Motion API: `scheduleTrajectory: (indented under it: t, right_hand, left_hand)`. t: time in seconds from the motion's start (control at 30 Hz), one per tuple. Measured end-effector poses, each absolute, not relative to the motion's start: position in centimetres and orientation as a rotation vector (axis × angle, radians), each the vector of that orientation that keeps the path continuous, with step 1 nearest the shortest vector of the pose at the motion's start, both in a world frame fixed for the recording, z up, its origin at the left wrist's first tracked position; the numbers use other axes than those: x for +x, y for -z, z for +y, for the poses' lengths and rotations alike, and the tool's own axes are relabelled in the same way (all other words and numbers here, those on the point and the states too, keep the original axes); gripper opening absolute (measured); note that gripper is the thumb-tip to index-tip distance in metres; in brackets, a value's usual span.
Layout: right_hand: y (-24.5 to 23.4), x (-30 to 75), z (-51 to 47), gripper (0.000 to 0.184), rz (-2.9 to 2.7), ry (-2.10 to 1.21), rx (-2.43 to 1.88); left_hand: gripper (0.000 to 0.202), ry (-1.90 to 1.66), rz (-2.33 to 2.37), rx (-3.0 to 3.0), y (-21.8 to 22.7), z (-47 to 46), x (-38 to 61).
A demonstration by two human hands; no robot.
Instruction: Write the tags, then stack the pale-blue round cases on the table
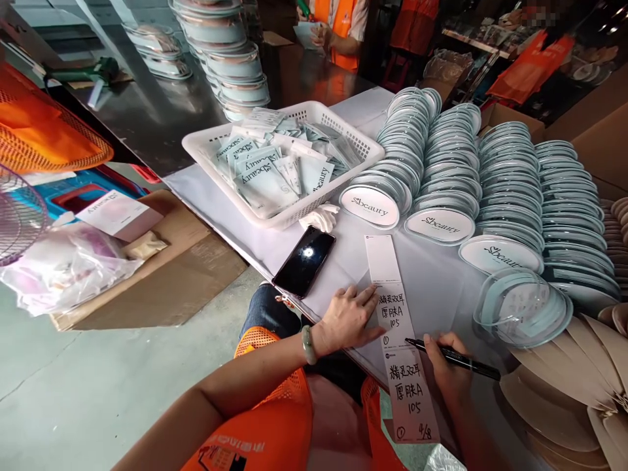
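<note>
A black pen (454, 357) is gripped in the right hand (444, 366), tip on the white label strip (400, 340); the strip is pinned flat by the open left hand (347, 319). A phone (304, 261) lies at 11 o'clock of the left hand, a white basket (216, 140) beyond it, stacked lids (510, 196) at 1 o'clock.

A white basket (206, 140) of sachets (267, 171) sits on the tabletop (432, 275), a black phone (304, 261) just in front of it. 4 rows of round lidded tins (510, 196) lie beside it (the nearest lids printed with a brand name). Cardboard (167, 281) lies on the floor (73, 392).
</note>
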State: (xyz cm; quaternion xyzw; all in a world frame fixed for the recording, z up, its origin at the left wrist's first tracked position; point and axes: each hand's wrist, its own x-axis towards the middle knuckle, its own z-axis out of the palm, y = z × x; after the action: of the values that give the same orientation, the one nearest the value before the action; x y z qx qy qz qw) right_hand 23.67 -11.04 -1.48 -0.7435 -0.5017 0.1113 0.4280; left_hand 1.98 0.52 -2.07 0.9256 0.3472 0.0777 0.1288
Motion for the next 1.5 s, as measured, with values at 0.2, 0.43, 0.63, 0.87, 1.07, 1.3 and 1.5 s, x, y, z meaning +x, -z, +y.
scheduleTrajectory:
  t: [0.2, 0.43, 0.63, 0.87, 1.07, 1.3, 1.5]
  right_hand:
    - [1.8, 24.0, -11.0, 0.041, -1.367, -0.272, -1.851]
    - [2.2, 24.3, -11.2, 0.043, -1.371, -0.223, -1.839]
    - [2.2, 24.1, -11.0, 0.039, -1.395, -0.139, -1.831]
    - [2.1, 24.2, -11.1, 0.041, -1.439, -0.200, -1.803]
    - [2.5, 24.3, -11.5, 0.041, -1.295, -0.149, -1.811]
    - [3.1, 24.5, -11.5, 0.044, -0.915, -0.546, -1.732]
    - [2.0, 24.7, -10.8, 0.045, -1.263, -0.611, -1.869]
  left_hand:
    - [0.072, -0.203, 1.027, 2.676, 2.0, 0.5, 2.1]
    - [0.072, -0.197, 1.025, 2.682, 2.0, 0.6, 2.1]
    - [0.072, -0.205, 1.023, 2.692, 2.1, 0.5, 2.1]
    - [0.072, -0.208, 1.029, 2.687, 2.1, 0.6, 2.1]
    - [0.072, -0.207, 1.026, 2.698, 2.1, 0.6, 2.1]
    - [0.072, -0.186, 1.017, 2.683, 1.9, 0.7, 2.1]
    - [0.073, -0.150, 1.008, 2.663, 1.6, 0.7, 2.1]
